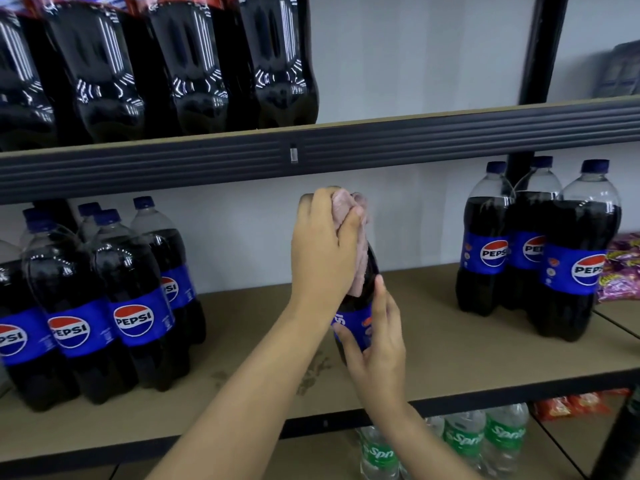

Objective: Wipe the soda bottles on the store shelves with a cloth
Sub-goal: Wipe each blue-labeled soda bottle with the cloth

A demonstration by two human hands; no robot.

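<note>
A Pepsi bottle (353, 317) with a blue label stands on the middle shelf board (485, 358), between two groups of the same bottles. My left hand (322, 251) is wrapped over its neck and shoulder, gripping a pale pink cloth (349, 206) pressed against the plastic. The cap is hidden under the cloth and hand. My right hand (381, 344) grips the bottle lower down, with fingers around the label.
Several Pepsi bottles (135, 306) stand at the left and three Pepsi bottles (575, 258) at the right. Dark cola bottles (187, 64) fill the upper shelf above its black front rail (311, 157). Sprite bottles (498, 441) stand below. Purple snack packs (620, 271) lie at far right.
</note>
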